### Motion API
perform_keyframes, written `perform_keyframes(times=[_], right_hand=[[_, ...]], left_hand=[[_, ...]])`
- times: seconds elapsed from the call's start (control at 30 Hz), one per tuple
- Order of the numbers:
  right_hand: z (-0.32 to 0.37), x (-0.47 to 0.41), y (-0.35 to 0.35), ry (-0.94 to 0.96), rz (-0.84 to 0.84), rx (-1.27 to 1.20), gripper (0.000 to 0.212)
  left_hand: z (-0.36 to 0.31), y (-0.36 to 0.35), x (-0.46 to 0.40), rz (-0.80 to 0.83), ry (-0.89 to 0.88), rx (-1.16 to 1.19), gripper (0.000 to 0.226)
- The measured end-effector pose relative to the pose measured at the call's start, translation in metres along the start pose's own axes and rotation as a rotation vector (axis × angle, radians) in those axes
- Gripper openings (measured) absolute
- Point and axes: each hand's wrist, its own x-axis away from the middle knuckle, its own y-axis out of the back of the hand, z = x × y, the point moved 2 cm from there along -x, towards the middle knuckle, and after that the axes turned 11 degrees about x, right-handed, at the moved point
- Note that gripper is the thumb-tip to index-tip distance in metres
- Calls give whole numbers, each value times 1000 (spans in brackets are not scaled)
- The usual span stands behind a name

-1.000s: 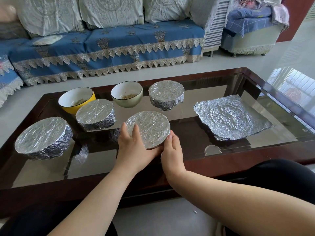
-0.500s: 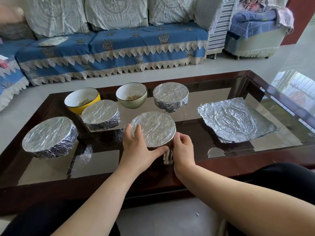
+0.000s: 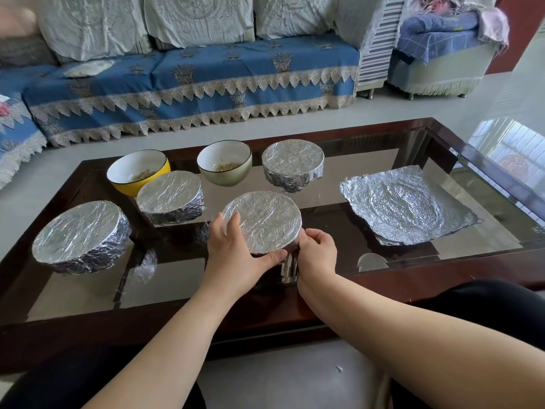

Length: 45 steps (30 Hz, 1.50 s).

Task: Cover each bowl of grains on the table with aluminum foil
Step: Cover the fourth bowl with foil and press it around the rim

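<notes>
Glass table [image 3: 442, 149]: left hand [image 3: 236, 255], right hand [image 3: 317, 255] grip foil-wrapped bowl [image 3: 262, 221]; bowl contents hidden.

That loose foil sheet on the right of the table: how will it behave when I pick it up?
The foil sheet looks thin and crinkled, so it will probably flop and crease rather than stay flat. It seems very light and lies on smooth glass, so a push likely slides it. Its raised edges suggest it may tear if pinched hard.
</notes>
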Motion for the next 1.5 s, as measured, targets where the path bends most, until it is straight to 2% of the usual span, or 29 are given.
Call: perform_keyframes(times=[0.17, 0.27, 0.37, 0.43, 0.5, 0.57, 0.63, 0.7, 0.73, 0.77, 0.87, 0.97, 1.1, 1.17, 1.23, 1.3, 1.37, 1.4, 1.5], right_hand=[[3, -1, 0, -25, 9, 24, 7], [6, 2, 0, -53, 72, -23, 14], [9, 5, 0, -20, 120, -61, 10], [10, 6, -3, 15, 139, -35, 11], [11, 8, -3, 20, 158, -24, 21], [11, 9, -2, -17, 166, -17, 33], [14, 10, 2, -68, 168, 1, 32], [20, 13, 6, -146, 225, 11, 22], [23, 15, 7, -192, 263, 12, 23], [24, 16, 8, -233, 306, 17, 27], [23, 19, 6, -285, 396, 9, 41], [22, 20, 3, -282, 380, -26, 42], [25, 18, -5, -280, 395, -69, 43], [27, 15, -13, -271, 394, -68, 44], [30, 13, -20, -271, 384, -63, 46], [32, 11, -25, -276, 377, -62, 48], [34, 9, -26, -273, 364, -54, 45], [35, 9, -26, -269, 360, -47, 43], [35, 8, -24, -265, 357, -21, 31]], left_hand=[[0, 1, 1, 21, -4, 5, 125], [-2, 4, 1, 40, 22, 86, 127], [-5, 9, 1, 43, 62, 197, 121], [-3, 12, -1, -4, 82, 284, 113], [-1, 12, -4, -53, 91, 384, 105], [3, 11, -6, -76, 150, 493, 94], [11, 11, -12, -97, 225, 586, 83], [22, 13, -21, -87, 336, 703, 94], [28, 14, -24, -66, 402, 764, 103], [33, 15, -27, -48, 464, 830, 101], [38, 18, -30, -17, 604, 1023, 59], [34, 23, -30, -2, 676, 1121, 58], [30, 32, -32, -60, 692, 1158, 58], [28, 40, -33, -144, 671, 1139, 56], [26, 50, -34, -237, 578, 1067, 43], [23, 63, -36, -289, 415, 938, 45], [16, 78, -44, -298, 262, 912, 48], [12, 86, -53, -288, 240, 939, 46], [1, 101, -95, -202, 349, 1070, 35]])
